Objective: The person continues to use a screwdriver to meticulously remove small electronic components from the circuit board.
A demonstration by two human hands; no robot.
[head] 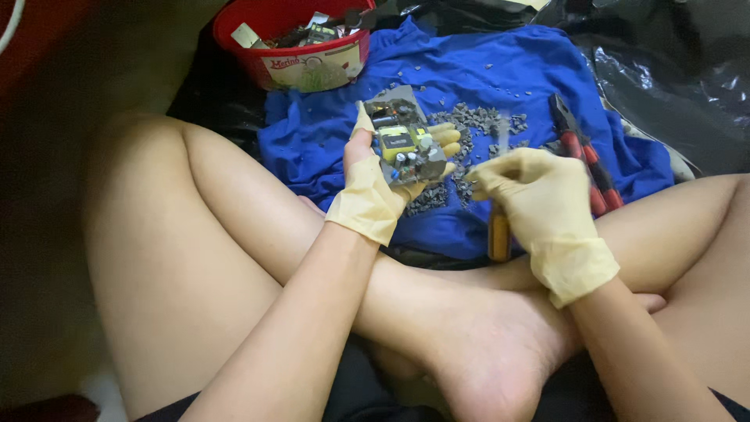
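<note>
Blurring right hand [539, 199], tool [499, 234] half-hidden.

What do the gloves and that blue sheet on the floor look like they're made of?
The gloves on the left hand and right hand look like thin latex or rubber: pale yellow, matte, wrinkled at the cuffs. The blue sheet looks like woven cloth: soft folds, no shine.

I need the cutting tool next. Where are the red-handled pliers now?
In the head view, the red-handled pliers lie on the blue cloth, right of the grey scrap pile and just beyond the gloved right hand.
</note>
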